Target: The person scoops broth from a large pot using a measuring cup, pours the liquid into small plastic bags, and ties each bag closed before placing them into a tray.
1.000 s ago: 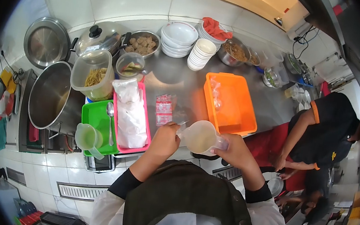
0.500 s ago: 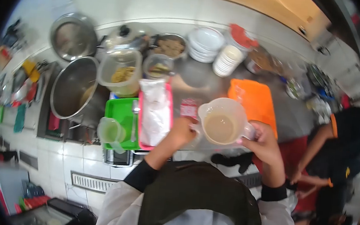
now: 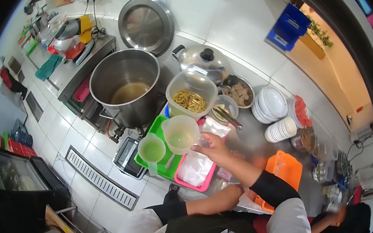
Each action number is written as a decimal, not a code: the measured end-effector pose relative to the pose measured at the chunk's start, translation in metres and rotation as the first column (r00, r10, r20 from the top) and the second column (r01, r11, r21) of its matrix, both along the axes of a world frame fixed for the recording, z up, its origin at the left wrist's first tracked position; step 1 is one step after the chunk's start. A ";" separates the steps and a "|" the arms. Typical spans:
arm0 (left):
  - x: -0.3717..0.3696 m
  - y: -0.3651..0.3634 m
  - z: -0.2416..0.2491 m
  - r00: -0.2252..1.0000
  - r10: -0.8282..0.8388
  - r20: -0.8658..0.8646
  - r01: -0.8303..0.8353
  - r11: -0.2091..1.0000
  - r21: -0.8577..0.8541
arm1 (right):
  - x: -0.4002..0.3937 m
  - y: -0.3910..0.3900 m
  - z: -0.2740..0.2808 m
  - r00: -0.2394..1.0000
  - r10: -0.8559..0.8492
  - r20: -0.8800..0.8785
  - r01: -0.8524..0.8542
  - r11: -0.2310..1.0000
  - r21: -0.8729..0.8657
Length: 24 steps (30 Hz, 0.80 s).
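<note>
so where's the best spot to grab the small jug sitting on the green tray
Take the small jug by its handle, which sticks out at its lower right toward the white tiled counter edge. Come from that near side: the big pot stands behind it, and the right hand holds a larger jug just to its right.

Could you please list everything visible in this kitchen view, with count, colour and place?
stock pot: one, steel, left, liquid inside
round lid: one, steel, against wall
lidded pan: one, steel, behind tub
clear tub: one, yellowish strips inside
green tray: one, counter edge
small jug: one, on green tray
pink tray: one, holding white bags
white bowls: stacked, right
orange crate: one, right
measuring jug: one, translucent, held
right hand: holds measuring jug
left hand: hidden
</note>
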<state>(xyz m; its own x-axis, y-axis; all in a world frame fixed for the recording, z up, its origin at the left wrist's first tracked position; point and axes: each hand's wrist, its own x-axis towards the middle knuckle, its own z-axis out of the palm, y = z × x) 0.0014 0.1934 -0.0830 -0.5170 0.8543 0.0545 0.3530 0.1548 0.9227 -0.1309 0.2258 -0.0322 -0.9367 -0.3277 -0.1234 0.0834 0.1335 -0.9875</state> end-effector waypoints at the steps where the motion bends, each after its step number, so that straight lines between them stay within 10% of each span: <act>1: 0.000 -0.001 -0.004 1.000 0.014 0.016 -0.014 1.000 -0.012 | -0.012 -0.008 -0.017 1.000 0.008 0.016 -0.007 1.000 -0.007; 12: -0.008 -0.009 -0.017 1.000 -0.006 0.011 0.005 0.992 0.126 | -0.064 -0.040 -0.145 0.994 -0.060 -0.089 0.062 0.998 0.015; 15: -0.008 -0.011 -0.004 0.992 0.032 0.122 -0.033 0.999 0.010 | -0.057 -0.029 -0.108 0.993 0.055 -0.109 0.005 0.875 0.483; 24: -0.028 -0.011 0.023 0.998 0.000 -0.059 0.003 0.998 0.056 | 0.141 0.154 0.060 0.969 -0.194 -0.155 0.246 0.833 0.496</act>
<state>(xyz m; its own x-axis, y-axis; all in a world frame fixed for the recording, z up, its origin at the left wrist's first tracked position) -0.0267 0.1829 -0.0598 -0.5099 0.8499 0.1328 0.4076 0.1028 0.9073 0.0101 0.3796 0.0279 -0.9920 -0.0275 -0.1230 0.0812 0.6074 -0.7903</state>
